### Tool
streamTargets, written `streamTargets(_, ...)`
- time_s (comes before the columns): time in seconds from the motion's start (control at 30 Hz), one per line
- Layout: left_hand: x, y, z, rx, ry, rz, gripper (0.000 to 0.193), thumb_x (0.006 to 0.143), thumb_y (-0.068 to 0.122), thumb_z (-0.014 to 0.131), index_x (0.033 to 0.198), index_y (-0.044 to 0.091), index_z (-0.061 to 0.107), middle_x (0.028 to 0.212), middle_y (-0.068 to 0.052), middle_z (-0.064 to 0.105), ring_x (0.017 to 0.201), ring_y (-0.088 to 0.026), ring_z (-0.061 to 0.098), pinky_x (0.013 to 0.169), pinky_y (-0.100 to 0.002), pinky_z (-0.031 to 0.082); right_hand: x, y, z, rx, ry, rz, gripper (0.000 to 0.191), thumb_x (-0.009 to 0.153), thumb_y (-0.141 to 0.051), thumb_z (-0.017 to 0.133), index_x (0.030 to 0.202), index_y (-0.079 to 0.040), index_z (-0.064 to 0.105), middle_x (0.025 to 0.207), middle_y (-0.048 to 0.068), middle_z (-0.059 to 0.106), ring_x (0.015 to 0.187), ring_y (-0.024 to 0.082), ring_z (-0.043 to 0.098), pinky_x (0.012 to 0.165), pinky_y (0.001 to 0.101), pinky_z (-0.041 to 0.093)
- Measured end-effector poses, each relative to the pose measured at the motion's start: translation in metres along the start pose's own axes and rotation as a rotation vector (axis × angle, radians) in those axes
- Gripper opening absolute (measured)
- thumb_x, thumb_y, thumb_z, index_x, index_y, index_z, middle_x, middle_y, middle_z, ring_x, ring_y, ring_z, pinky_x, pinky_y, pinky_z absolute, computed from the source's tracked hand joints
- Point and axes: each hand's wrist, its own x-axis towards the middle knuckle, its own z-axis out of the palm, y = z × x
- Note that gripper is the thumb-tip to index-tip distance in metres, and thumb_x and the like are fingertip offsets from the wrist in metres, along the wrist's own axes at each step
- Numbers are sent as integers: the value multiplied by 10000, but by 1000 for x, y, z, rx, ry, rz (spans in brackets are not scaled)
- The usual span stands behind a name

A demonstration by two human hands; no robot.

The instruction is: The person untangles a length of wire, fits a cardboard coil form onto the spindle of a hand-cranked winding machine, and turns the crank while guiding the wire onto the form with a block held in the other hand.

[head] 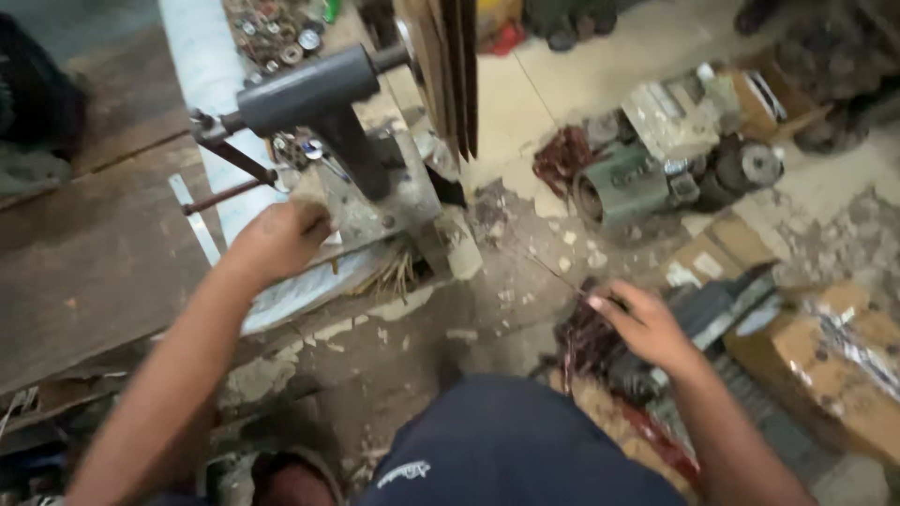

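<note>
The left hand (279, 236) was curled shut on the crank handle (230, 195), a thin rusty rod on the dark cast-iron winding machine (323, 103) at the bench edge. The right hand (647, 326), fingers loosely spread, rested on tangled reddish copper wire (581, 342) on the gritty floor, beside crumpled cardboard boxes (825, 365).

A dark tangled bundle of copper wire (586, 342) lies on the dusty floor, beside a grey metal winding stand (375, 178).

Bare forearms, no sleeves in view; dark navy shorts (506, 440) with a small white mark.
</note>
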Motion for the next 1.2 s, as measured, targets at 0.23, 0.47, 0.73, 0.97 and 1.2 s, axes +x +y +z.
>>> streamTargets(0.23,-19,229,74,-33,498,779,205,799,204,680,978,106,704,1043,-137,685,1125,-340,635,1054,-589,444,8,-23,31,28,-103,-119,170,931,-142,650,1048,-20,669,917,151,724,833,241,711,768,359,544)
streamTargets(0.47,11,218,118,-270,-163,699,215,979,288,596,1002,114,720,919,-150,723,893,-381,707,811,-497,557,2,-57,31,100,-127,-198,132,940,-84,635,1047,-10,654,868,146,717,755,259,704,699,358,543)
streamTargets(0.73,49,147,97,-219,-370,851,252,1009,298,595,971,65,683,899,-176,702,894,-364,686,834,-478,532,0,-41,36,111,-227,-16,156,957,-188,658,986,-36,671,694,110,663,593,212,671,576,360,526)
streamTargets(0.97,60,42,19,-118,-345,529,280,931,320,636,1021,74,737,919,-146,736,839,-329,689,760,-448,526,1,8,22,96,-68,-184,140,971,-151,651,1040,-34,684,886,68,708,812,155,675,717,304,528)
streamTargets(1.2,12,28,35,-614,-8,-95,364,1023,375,591,1216,80,684,1150,-133,746,1037,-215,686,917,-368,542,-16,49,19,375,17,82,121,977,-94,635,1037,7,662,832,8,646,751,87,594,673,264,492)
